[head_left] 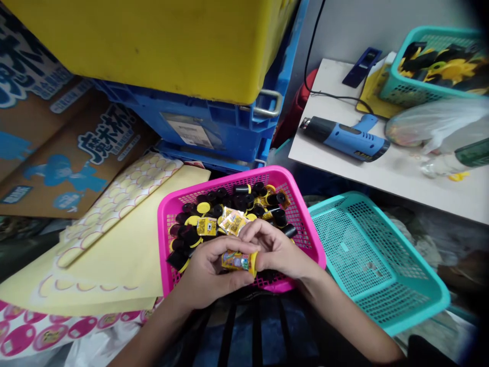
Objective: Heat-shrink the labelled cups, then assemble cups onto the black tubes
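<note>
My left hand (206, 272) is wrapped round a small tube (236, 260) with a colourful printed wrap and a yellow end, held tilted over the pink basket (165, 255). At the yellow end, the thumb and curled fingers of my right hand (280, 252) press against the tube. Beneath both hands, the basket holds many small black tubes (188, 235) with yellow caps (203, 208). Several printed yellow labels (233, 222) lie on top of them, just beyond my fingers. My hands hide the near part of the basket's contents.
Right of the pink basket sits a teal basket (405, 300). A white table (412, 188) bears a blue heat gun (346, 138) and another teal basket (416, 94) of black and yellow parts. Sticker sheets (114, 260) lie left; stacked crates (214, 132) stand ahead.
</note>
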`<action>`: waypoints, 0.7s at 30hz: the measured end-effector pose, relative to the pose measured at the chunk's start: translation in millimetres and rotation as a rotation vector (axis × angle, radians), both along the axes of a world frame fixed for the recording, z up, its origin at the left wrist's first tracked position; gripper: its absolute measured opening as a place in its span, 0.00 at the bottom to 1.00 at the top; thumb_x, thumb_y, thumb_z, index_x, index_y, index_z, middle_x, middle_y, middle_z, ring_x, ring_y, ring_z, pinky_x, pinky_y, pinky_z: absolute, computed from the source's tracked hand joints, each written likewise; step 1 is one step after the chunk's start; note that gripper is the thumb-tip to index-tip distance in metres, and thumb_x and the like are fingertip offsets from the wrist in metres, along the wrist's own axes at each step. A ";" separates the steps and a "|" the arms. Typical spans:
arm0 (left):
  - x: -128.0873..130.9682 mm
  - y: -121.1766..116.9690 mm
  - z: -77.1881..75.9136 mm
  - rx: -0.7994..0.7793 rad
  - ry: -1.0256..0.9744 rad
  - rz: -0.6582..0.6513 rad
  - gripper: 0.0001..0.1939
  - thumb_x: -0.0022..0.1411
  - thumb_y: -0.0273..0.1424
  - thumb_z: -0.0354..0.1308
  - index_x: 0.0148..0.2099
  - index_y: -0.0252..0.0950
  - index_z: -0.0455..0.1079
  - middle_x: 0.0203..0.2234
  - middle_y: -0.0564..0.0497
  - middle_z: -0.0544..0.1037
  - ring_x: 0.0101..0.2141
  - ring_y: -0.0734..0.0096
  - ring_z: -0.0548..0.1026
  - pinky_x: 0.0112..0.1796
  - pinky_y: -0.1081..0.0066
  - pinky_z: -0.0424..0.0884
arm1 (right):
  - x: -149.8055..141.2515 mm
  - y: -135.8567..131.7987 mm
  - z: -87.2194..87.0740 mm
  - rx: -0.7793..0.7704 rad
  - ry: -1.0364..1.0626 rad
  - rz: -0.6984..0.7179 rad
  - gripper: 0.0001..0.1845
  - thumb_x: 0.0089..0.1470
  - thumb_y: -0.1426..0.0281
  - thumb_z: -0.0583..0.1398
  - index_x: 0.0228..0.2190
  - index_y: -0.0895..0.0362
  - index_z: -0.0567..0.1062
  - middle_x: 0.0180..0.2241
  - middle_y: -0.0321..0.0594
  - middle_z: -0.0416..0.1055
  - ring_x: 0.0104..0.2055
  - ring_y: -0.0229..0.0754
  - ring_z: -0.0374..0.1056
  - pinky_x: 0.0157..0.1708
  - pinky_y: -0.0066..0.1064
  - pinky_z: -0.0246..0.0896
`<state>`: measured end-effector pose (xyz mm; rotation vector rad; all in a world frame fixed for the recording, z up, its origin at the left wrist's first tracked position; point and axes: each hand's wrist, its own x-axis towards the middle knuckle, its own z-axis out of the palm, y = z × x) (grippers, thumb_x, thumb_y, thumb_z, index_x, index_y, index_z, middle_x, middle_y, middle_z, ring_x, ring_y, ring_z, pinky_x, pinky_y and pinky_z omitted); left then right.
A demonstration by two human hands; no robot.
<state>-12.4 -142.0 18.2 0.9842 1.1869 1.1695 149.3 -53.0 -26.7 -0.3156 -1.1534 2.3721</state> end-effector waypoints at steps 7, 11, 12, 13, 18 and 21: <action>-3.4 4.9 -11.3 -0.032 0.085 0.000 0.13 0.50 0.28 0.70 0.41 0.37 0.79 0.38 0.47 0.82 0.37 0.65 0.80 0.40 0.71 0.75 | -2.0 -1.8 -8.6 0.054 -0.160 -0.078 0.21 0.45 0.64 0.72 0.37 0.57 0.71 0.35 0.35 0.69 0.36 0.32 0.67 0.37 0.23 0.66; -0.3 12.9 -13.4 -0.132 0.093 0.179 0.14 0.52 0.32 0.69 0.43 0.37 0.78 0.41 0.47 0.81 0.42 0.63 0.78 0.41 0.70 0.75 | -2.3 -2.5 -7.0 0.292 -0.250 -0.303 0.19 0.54 0.63 0.67 0.46 0.52 0.72 0.43 0.39 0.67 0.42 0.34 0.67 0.41 0.26 0.68; -0.5 13.3 -13.6 -0.126 0.061 0.207 0.15 0.52 0.33 0.69 0.44 0.38 0.78 0.44 0.47 0.80 0.45 0.62 0.78 0.44 0.70 0.75 | -2.2 -2.8 -5.0 0.378 -0.250 -0.328 0.21 0.54 0.64 0.67 0.49 0.50 0.72 0.47 0.40 0.65 0.45 0.36 0.67 0.43 0.27 0.69; -1.5 12.9 -13.8 -0.126 -0.001 0.218 0.16 0.54 0.34 0.69 0.46 0.40 0.77 0.46 0.47 0.79 0.47 0.62 0.77 0.45 0.69 0.75 | -2.0 -3.2 -2.8 0.460 -0.256 -0.335 0.22 0.54 0.65 0.67 0.50 0.48 0.72 0.48 0.41 0.64 0.48 0.37 0.66 0.44 0.28 0.69; -13.4 2.8 -14.6 -0.245 -0.389 0.144 0.17 0.61 0.42 0.63 0.52 0.45 0.76 0.44 0.48 0.81 0.41 0.63 0.80 0.39 0.68 0.79 | -0.9 -4.9 2.9 0.572 -0.210 -0.349 0.18 0.53 0.70 0.67 0.47 0.48 0.76 0.46 0.40 0.68 0.49 0.37 0.68 0.45 0.27 0.72; -17.3 -1.9 -16.6 -0.258 -0.352 0.140 0.12 0.57 0.40 0.68 0.42 0.43 0.81 0.39 0.49 0.83 0.38 0.67 0.81 0.35 0.76 0.78 | -1.1 -5.2 1.9 0.481 -0.114 -0.336 0.22 0.52 0.73 0.68 0.48 0.47 0.76 0.46 0.39 0.67 0.48 0.35 0.69 0.46 0.26 0.72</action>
